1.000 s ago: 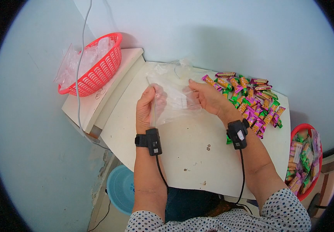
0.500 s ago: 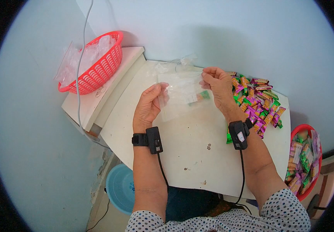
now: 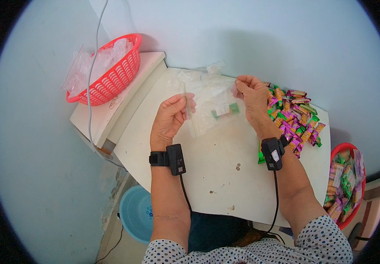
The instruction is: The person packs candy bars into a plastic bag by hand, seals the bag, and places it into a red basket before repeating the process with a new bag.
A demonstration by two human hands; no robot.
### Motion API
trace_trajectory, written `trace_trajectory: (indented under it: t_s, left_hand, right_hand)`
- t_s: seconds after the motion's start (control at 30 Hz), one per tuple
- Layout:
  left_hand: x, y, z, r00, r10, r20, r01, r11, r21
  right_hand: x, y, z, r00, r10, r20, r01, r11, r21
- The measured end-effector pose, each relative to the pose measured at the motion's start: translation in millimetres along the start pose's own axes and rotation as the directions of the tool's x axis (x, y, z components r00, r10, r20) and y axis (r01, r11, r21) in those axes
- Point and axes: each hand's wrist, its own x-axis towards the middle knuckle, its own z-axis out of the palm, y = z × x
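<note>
A clear plastic zip bag [image 3: 210, 99] is stretched between my two hands above the white table. My left hand [image 3: 171, 113] pinches its left edge, by the zip strip, between thumb and fingers. The opposite edge is gripped by my right hand [image 3: 252, 97], thumb against fingers. A printed label and a green patch [image 3: 226, 110] show at the bag's lower right part. Just beyond my right hand lies a heap of small snack packets [image 3: 293, 116] in purple and green wrappers.
At the upper left, a red basket [image 3: 115, 77] of clear bags sits on a raised white shelf [image 3: 143, 72]. A red tub [image 3: 361, 202] of bagged snacks stands at the right, below the table [image 3: 207, 176]. A blue basin [image 3: 132, 211] is on the floor. A grey cable [image 3: 89, 88] hangs at left.
My right hand has moved slightly right and my left hand has turned a little at the zip edge. The bag is pulled wider, and its label has shifted.
</note>
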Motion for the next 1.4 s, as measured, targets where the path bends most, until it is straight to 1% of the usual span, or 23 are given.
trace_trajectory:
  t_s: [0.07,0.17,0.23,0.27,0.3,0.37,0.43,0.53,0.57,0.63,0.67,0.73,0.77,0.83,0.87,0.93,0.97,1.03,1.07,1.13,1.23,1.33,1.4]
  left_hand:
    - [4.1,-4.8,-0.9,0.993,0.105,-0.056,-0.105,0.994,0.014]
    - [6.2,-4.3,-2.1,0.962,0.226,-0.155,-0.217,0.974,0.07]
    - [4.6,0.9,0.6,0.922,0.32,-0.216,-0.296,0.945,0.135]
    - [3.7,4.5,3.5,0.895,0.378,-0.238,-0.343,0.923,0.175]
    - [3.0,8.1,7.3,0.864,0.434,-0.255,-0.387,0.897,0.214]
    - [0.6,13.9,11.1,0.759,0.579,-0.297,-0.458,0.8,0.387]
    - [-1.7,19.3,12.9,0.649,0.698,-0.303,-0.481,0.685,0.547]
    - [-3.3,21.1,22.3,0.611,0.758,-0.229,-0.451,0.571,0.686]
    - [-1.8,19.7,26.2,0.606,0.784,-0.133,-0.44,0.471,0.765]
    - [2.1,11.5,37.8,0.6,0.797,0.063,-0.416,0.244,0.876]
    - [4.0,4.8,45.4,0.632,0.765,0.125,-0.403,0.187,0.896]
    - [9.1,-7.9,54.1,0.687,0.657,0.31,-0.391,-0.026,0.92]
    - [12.7,-16.7,56.6,0.708,0.637,0.306,-0.385,-0.017,0.923]
    - [18.4,-32.4,55.9,0.747,0.594,0.298,-0.37,0.0,0.929]
    - [18.8,-34.7,53.9,0.77,0.582,0.261,-0.361,0.061,0.93]
    - [18.5,-36.9,52.1,0.813,0.551,0.189,-0.338,0.183,0.923]
    - [17.2,-35.1,51.2,0.861,0.491,0.132,-0.274,0.23,0.934]
    - [13.6,-26.9,49.6,0.934,0.357,0.017,-0.135,0.307,0.942]
    - [12.7,-24.2,49.8,0.951,0.308,0.011,-0.123,0.349,0.929]
    - [10.8,-20.3,49.4,0.978,0.207,0.004,-0.095,0.429,0.898]
    - [9.3,-18.5,42.0,0.989,0.146,0.002,-0.086,0.573,0.815]
    - [9.2,-17.9,30.4,0.984,0.178,-0.016,-0.082,0.531,0.843]
    - [6.4,-12.1,33.5,0.981,0.186,-0.055,-0.028,0.417,0.909]
  right_hand:
    - [-0.1,0.7,-0.2,1.0,-0.013,0.011,0.013,1.0,0.01]
    - [-2.9,-0.4,6.1,0.995,-0.1,0.024,0.1,0.995,-0.028]
    - [-2.6,1.6,8.3,0.984,-0.177,0.035,0.179,0.981,-0.072]
    - [-2.3,2.2,8.9,0.976,-0.215,0.038,0.218,0.971,-0.094]
    - [-4.5,-1.0,10.4,0.979,-0.194,0.059,0.199,0.974,-0.108]
    - [-11.2,-8.5,13.8,0.984,-0.147,0.104,0.16,0.977,-0.137]
    - [-15.2,-10.9,17.4,0.974,-0.079,0.211,0.105,0.988,-0.112]
    - [-25.9,-19.0,25.8,0.946,0.025,0.323,0.013,0.993,-0.118]
    - [-29.1,-20.3,28.3,0.934,0.061,0.351,-0.017,0.992,-0.127]
    - [-32.1,-15.6,30.3,0.913,0.085,0.399,-0.037,0.991,-0.126]
    - [-32.5,-12.3,30.4,0.901,0.097,0.423,-0.047,0.991,-0.126]
    - [-31.6,-1.9,29.1,0.891,0.062,0.449,0.0,0.991,-0.135]
    - [-30.6,4.1,28.0,0.885,0.044,0.463,0.023,0.99,-0.139]
    - [-25.6,15.6,23.5,0.897,0.055,0.44,0.048,0.975,-0.219]
    - [-23.2,20.6,20.6,0.902,0.057,0.428,0.061,0.965,-0.257]
    - [-27.1,15.0,21.1,0.9,0.097,0.426,-0.005,0.978,-0.211]
    - [-28.7,12.6,21.7,0.897,0.116,0.426,-0.038,0.981,-0.188]
    - [-29.0,11.3,18.7,0.874,0.181,0.451,-0.092,0.973,-0.213]
    - [-29.0,10.7,17.6,0.86,0.213,0.463,-0.118,0.967,-0.226]
    - [-28.9,9.8,18.2,0.875,0.212,0.435,-0.136,0.971,-0.198]
    - [-25.9,9.6,17.0,0.883,0.231,0.409,-0.173,0.969,-0.176]
    - [-22.6,9.6,14.0,0.88,0.255,0.4,-0.183,0.96,-0.211]
    - [-22.4,11.6,12.5,0.88,0.26,0.398,-0.166,0.953,-0.254]
